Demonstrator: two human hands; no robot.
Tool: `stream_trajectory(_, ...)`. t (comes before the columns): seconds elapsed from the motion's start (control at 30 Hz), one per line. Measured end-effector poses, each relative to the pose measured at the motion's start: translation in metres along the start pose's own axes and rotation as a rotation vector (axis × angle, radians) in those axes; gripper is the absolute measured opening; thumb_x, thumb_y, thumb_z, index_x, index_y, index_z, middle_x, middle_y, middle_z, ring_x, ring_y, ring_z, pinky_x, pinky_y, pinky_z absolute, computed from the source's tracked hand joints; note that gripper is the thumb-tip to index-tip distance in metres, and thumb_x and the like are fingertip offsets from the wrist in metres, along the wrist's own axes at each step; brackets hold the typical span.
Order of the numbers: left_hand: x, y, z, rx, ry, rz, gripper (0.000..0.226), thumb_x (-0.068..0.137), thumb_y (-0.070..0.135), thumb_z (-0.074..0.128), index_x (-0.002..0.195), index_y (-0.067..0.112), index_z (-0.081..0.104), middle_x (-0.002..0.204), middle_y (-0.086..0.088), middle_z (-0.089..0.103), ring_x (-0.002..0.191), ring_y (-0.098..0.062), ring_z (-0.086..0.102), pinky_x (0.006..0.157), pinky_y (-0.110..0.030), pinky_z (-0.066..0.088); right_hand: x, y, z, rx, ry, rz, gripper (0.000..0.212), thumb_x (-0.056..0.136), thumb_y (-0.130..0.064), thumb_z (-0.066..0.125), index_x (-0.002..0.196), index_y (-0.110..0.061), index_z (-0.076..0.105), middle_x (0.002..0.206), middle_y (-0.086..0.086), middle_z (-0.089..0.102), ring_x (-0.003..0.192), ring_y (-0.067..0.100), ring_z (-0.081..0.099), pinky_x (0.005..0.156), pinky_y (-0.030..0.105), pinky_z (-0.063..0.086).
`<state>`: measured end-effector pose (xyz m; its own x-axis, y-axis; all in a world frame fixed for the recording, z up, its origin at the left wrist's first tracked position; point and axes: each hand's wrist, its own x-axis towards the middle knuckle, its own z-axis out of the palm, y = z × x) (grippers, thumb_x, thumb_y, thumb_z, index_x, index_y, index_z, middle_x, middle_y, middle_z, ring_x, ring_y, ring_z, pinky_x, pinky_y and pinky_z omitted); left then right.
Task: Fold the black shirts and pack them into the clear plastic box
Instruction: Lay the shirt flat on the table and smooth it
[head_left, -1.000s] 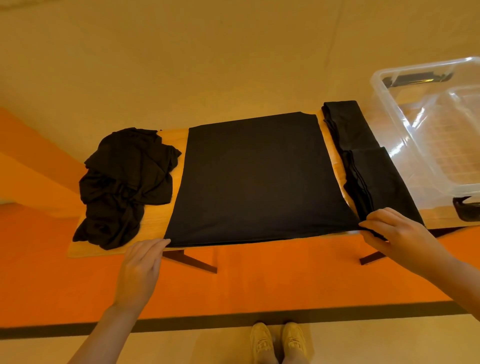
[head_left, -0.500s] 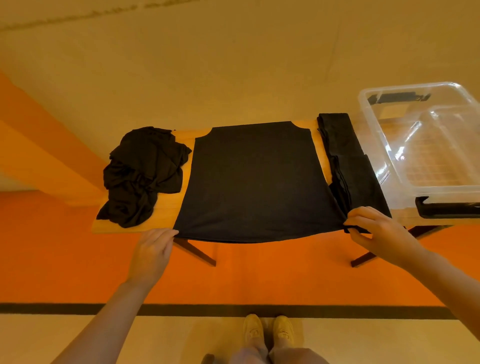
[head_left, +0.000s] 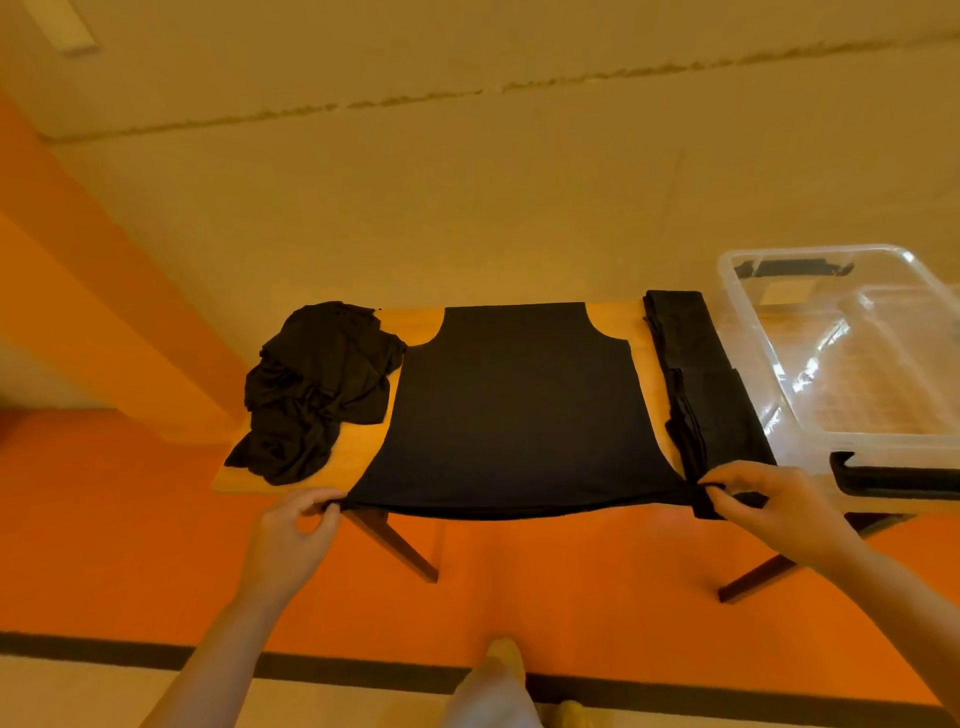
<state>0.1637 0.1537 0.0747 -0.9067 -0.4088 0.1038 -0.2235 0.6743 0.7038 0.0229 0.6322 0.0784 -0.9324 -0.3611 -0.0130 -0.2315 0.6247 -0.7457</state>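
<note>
A black shirt (head_left: 511, 410) lies spread flat on the wooden table (head_left: 353, 457), its hem hanging a little over the near edge. My left hand (head_left: 293, 535) pinches the hem's left corner. My right hand (head_left: 769, 501) pinches the hem's right corner, beside a stack of folded black shirts (head_left: 704, 395). A crumpled pile of black shirts (head_left: 317, 389) sits at the table's left end. The clear plastic box (head_left: 852, 358) stands at the right end, with nothing black inside it.
The box has black latch handles, one (head_left: 898, 478) at its near end and one at its far end. Orange floor lies under the table, whose dark legs (head_left: 400, 540) splay outward. My legs and shoes show at the bottom.
Both hands have closed on the hem's corners, where before they only reached toward them. The view has pulled back and tilted, showing the shirt's armholes at the far edge.
</note>
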Motion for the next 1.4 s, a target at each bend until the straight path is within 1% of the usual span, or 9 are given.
stream_trajectory(0.1,0.03,0.007,-0.002,-0.039,-0.012,0.004,0.019,0.089,0.005,0.064,0.098,0.021,0.07,0.097,0.002,0.066,0.088,-0.012,0.061,0.074,-0.021,0.046,0.021,-0.008,-0.005,0.101,0.008,0.08,0.018,0.087,-0.007,0.066,0.093,-0.024,0.069,0.08,-0.017,0.071,0.076,-0.002,0.066,0.066,0.015,0.049)
stream_trajectory(0.23,0.084,0.018,0.004,-0.058,0.008,0.026,0.015,0.09,0.009,0.065,0.098,0.019,0.071,0.091,0.004,0.068,0.079,-0.006,0.06,0.067,-0.015,0.043,0.067,-0.017,-0.007,0.243,0.087,0.174,0.012,0.089,-0.006,0.062,0.093,-0.015,0.069,0.069,-0.001,0.07,0.062,0.002,0.064,0.06,0.007,0.048)
stream_trajectory(0.47,0.206,0.025,0.019,-0.082,-0.01,0.036,0.016,0.09,0.015,0.064,0.105,0.015,0.072,0.091,0.009,0.067,0.087,-0.004,0.062,0.074,-0.013,0.045,0.179,-0.023,-0.012,0.419,0.274,0.33,0.012,0.09,-0.013,0.063,0.1,-0.013,0.069,0.089,0.005,0.07,0.067,0.006,0.066,0.064,0.013,0.055)
stream_trajectory(0.67,0.326,0.025,0.046,-0.087,-0.092,-0.047,0.019,0.092,0.024,0.063,0.108,0.016,0.071,0.097,0.004,0.068,0.09,-0.007,0.061,0.081,-0.017,0.045,0.284,-0.022,-0.012,0.356,0.339,0.428,0.014,0.095,-0.018,0.058,0.104,-0.011,0.065,0.084,0.005,0.064,0.072,0.013,0.059,0.067,0.019,0.05)
stream_trajectory(0.8,0.389,0.015,0.082,-0.051,-0.135,-0.096,0.018,0.093,0.024,0.062,0.105,0.014,0.071,0.083,0.007,0.063,0.074,0.001,0.055,0.064,-0.008,0.039,0.342,0.003,-0.003,0.213,0.326,0.514,0.019,0.096,-0.022,0.057,0.104,-0.007,0.066,0.073,0.008,0.06,0.064,0.016,0.054,0.065,0.023,0.046)
stream_trajectory(0.9,0.421,-0.001,0.112,-0.039,-0.167,-0.142,0.02,0.093,0.023,0.063,0.105,0.01,0.071,0.09,0.004,0.064,0.077,0.0,0.055,0.068,-0.009,0.039,0.375,0.026,0.008,0.068,0.3,0.577,0.02,0.096,-0.025,0.058,0.105,-0.009,0.068,0.077,0.006,0.064,0.071,0.019,0.059,0.067,0.028,0.045)
stream_trajectory(1.13,0.455,-0.038,0.174,0.065,-0.168,-0.191,0.017,0.094,0.033,0.059,0.1,0.022,0.069,0.091,0.007,0.065,0.092,-0.017,0.063,0.097,-0.046,0.045,0.403,0.048,0.042,-0.178,0.306,0.556,0.027,0.097,-0.025,0.054,0.116,-0.008,0.061,0.108,0.01,0.067,0.091,0.023,0.062,0.079,0.031,0.044)
stream_trajectory(1.27,0.434,-0.028,0.19,0.294,-0.029,0.064,0.03,0.097,0.028,0.054,0.123,0.014,0.059,0.127,-0.005,0.058,0.117,-0.025,0.053,0.101,-0.044,0.032,0.389,0.04,0.07,-0.31,0.29,0.369,0.031,0.097,-0.025,0.051,0.124,-0.009,0.057,0.115,0.01,0.061,0.098,0.023,0.06,0.081,0.032,0.048)
stream_trajectory(1.4,0.38,-0.006,0.203,0.374,-0.225,0.396,0.043,0.1,0.037,0.044,0.137,0.017,0.048,0.146,-0.002,0.043,0.136,-0.019,0.038,0.108,-0.042,0.029,0.364,0.035,0.105,-0.481,0.089,0.12,0.042,0.097,-0.03,0.049,0.136,-0.014,0.051,0.142,0.004,0.048,0.129,0.022,0.047,0.107,0.036,0.038)
